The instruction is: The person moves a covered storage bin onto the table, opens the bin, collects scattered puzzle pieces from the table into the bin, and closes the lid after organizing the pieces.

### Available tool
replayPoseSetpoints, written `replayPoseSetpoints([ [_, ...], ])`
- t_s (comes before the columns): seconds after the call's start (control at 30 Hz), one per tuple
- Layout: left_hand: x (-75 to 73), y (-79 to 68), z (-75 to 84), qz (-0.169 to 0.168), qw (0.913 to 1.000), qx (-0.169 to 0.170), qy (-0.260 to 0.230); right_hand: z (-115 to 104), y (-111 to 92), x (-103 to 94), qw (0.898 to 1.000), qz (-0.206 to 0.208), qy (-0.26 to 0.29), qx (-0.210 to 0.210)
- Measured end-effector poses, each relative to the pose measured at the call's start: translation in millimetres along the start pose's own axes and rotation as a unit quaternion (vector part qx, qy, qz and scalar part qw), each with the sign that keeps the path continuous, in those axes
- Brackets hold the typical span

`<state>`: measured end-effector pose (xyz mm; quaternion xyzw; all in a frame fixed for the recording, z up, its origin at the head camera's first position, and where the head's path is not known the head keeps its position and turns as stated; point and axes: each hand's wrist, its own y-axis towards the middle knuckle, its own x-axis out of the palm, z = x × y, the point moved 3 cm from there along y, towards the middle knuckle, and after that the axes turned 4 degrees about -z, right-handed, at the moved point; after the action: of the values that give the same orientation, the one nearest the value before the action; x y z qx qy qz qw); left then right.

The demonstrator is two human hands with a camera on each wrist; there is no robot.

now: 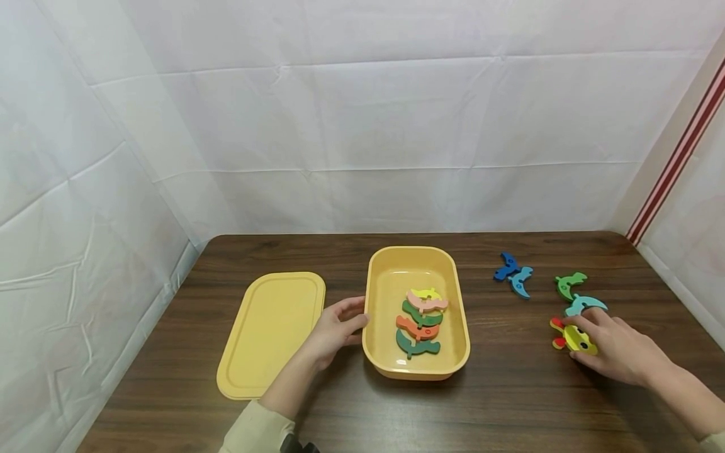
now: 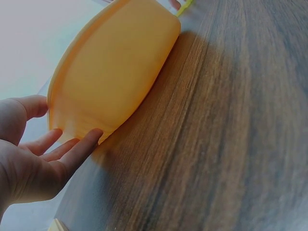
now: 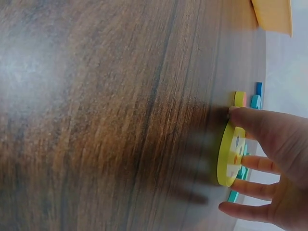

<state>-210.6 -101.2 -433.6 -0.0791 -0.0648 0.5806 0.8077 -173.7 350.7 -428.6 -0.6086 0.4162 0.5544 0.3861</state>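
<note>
Flat fingers of my left hand [image 1: 335,328] rest against the left wall of a yellow plastic box [image 1: 461,314]; the thumb is at its rim. Inside the box, several bird-shaped toy pieces lie in a column, among them an orange one [image 1: 418,328] and a pink one [image 1: 426,304]. At the right, my right hand [image 1: 620,346] pinches a yellow animal-head piece [image 1: 579,340] with eyes and red-tipped knobs, thumb at one edge and fingers at the other. In the right wrist view this yellow piece [image 3: 224,159] stays low over the table. Just behind it lies a turquoise piece [image 1: 583,303].
A yellow lid [image 1: 272,333] lies flat left of the box. Between box and right hand, farther back, are a dark blue piece [image 1: 506,267] and a light blue piece [image 1: 520,282]. A green piece [image 1: 569,284] lies behind the turquoise one. White cloth [image 1: 368,126] hangs behind the table.
</note>
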Motion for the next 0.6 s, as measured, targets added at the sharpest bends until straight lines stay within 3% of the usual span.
replayPoseSetpoints([
  [0.6,0.1,-1.2,0.8,-0.002,1.0,0.0,0.002,1.6,5.9,3.6,0.999,0.029,-0.001,-0.042],
])
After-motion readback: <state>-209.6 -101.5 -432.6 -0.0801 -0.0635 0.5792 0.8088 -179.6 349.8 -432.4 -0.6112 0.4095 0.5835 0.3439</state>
